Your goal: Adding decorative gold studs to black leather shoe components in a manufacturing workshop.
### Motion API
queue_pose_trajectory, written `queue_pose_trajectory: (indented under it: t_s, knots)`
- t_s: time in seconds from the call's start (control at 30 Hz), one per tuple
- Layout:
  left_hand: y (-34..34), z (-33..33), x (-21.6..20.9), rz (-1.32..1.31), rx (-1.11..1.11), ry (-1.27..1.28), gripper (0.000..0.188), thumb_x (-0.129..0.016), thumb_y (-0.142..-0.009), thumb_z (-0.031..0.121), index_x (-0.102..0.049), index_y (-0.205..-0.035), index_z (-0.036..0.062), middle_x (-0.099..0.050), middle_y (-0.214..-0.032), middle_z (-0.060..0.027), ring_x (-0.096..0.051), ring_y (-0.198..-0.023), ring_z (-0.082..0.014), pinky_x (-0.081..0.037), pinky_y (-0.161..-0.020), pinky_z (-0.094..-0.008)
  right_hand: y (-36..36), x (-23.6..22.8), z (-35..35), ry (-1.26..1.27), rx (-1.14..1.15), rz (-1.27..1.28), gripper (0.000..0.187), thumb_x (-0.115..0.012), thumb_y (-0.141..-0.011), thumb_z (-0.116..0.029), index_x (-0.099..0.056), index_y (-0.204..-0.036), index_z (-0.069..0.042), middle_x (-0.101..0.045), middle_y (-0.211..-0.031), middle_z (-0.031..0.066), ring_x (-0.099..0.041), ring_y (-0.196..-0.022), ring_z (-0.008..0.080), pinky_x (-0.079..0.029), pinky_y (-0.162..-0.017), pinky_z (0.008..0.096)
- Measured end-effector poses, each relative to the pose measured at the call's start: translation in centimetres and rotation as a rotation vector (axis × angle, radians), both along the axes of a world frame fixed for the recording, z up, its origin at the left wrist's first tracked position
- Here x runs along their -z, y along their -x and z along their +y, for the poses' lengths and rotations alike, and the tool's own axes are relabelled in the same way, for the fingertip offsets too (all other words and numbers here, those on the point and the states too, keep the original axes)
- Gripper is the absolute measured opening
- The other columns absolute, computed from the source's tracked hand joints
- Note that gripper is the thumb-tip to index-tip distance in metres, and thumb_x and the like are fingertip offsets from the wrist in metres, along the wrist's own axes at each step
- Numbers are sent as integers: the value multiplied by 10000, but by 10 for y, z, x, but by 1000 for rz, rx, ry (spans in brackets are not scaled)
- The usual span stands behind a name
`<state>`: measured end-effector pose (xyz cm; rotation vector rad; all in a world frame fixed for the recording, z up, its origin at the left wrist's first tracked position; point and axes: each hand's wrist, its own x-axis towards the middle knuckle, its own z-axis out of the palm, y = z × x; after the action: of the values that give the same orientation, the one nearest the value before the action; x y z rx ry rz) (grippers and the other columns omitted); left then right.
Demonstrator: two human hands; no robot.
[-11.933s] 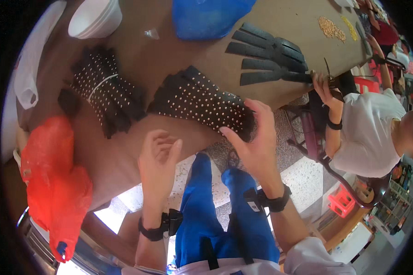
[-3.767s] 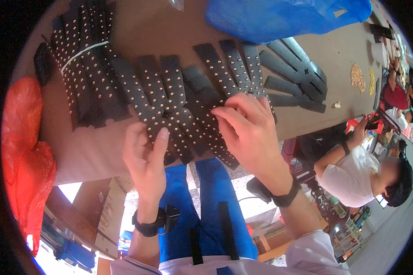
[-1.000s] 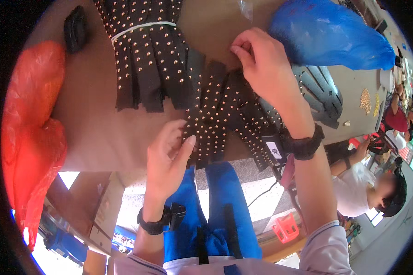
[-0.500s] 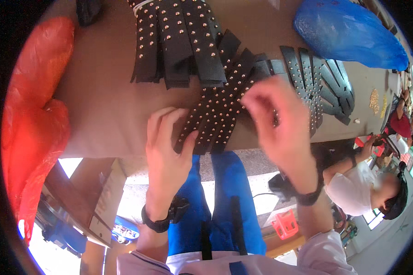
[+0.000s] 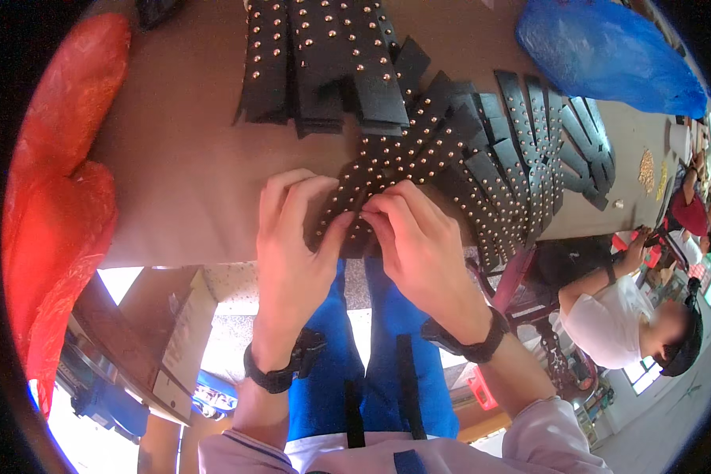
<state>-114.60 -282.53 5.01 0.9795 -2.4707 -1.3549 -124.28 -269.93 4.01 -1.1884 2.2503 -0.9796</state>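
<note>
A black piece cut into strips, covered with round metal studs (image 5: 379, 168), lies at the table's near edge under both hands. My left hand (image 5: 286, 237) is at its left side, fingers curled over it and thumb pressed on the surface. Thumb and fingertips of my right hand (image 5: 419, 241) are pinched together low on the same piece, close to the left thumb. Whatever small thing may be between those tips is hidden. A stack of similar studded black strips (image 5: 316, 63) lies just beyond, and more studded pieces (image 5: 498, 189) fan out to the right.
A red plastic bag (image 5: 71, 182) hangs over the table's left end. At the far right lies a blue plastic bag (image 5: 608, 59). Small gold-coloured bits (image 5: 646, 170) are heaped on the brown table (image 5: 182, 158). A person in a white shirt (image 5: 604, 328) sits to the right.
My right hand has come left and down from above the right-hand pieces, bringing its fingertips onto the studded piece beside my left thumb. My left hand has stayed almost in place.
</note>
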Motion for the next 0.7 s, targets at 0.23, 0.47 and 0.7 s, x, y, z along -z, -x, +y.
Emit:
queue_pose_trajectory:
  t_s: [0.23, 0.47, 0.7]
  knots:
    - [-1, 0, 6, 30, -4, -5, 352, -717, -715, -31, -609, -1043, 36, -569, -1077, -107, -576, -971, -266, -458, -783, -326, -2, 3, 0, -37, 8, -8, 153, -598, -797, -10, -541, -940, -9, -517, -867, 110, -596, -780, 286, -505, -613, 381]
    - [-2, -3, 2, -11, 11, -33, 309, -695, -761, -14, -596, -1051, 32, -544, -1080, -120, -556, -1002, -314, -474, -824, -387, 0, -3, -7, -44, 82, -94, 126, -637, -798, 50, -582, -903, 8, -571, -832, 122, -621, -725, 314, -496, -605, 377]
    - [-2, -3, 6, 30, -20, -43, 345, -735, -717, -1, -612, -1037, 42, -570, -1067, -98, -578, -931, -255, -454, -744, -328, 9, -15, -19, -139, 233, -291, 85, -639, -793, -21, -570, -784, 27, -598, -773, 188, -601, -717, 397, -481, -633, 461]
